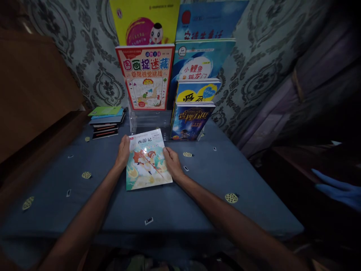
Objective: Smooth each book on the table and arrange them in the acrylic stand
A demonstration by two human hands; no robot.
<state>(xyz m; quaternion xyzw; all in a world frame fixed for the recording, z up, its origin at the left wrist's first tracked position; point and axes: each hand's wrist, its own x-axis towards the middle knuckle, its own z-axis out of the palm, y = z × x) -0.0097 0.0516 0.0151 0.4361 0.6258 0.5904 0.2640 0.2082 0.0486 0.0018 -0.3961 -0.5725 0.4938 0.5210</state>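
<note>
Between my two hands is a book [148, 160] with a pale green and white cover, a cartoon figure with a staff, and dark Chinese characters on top. My left hand [123, 150] grips its left edge, and my right hand [172, 162] grips its right edge. The book tilts back, its cover facing me, in front of a clear tiered stand [149, 120]. On the stand's left side, a red-bordered picture book [146, 77] stands below a yellow-green book [146, 22]. Several books rise in steps on the right, with a dark blue book [191, 122] at the front.
A small stack of books [107, 120] lies at the back left of the table. The blue tablecloth [197, 210] has pineapple prints. Patterned curtain [104, 75] hangs behind, a brown panel [34, 82] stands at left, and a blue object [338, 188] is at far right.
</note>
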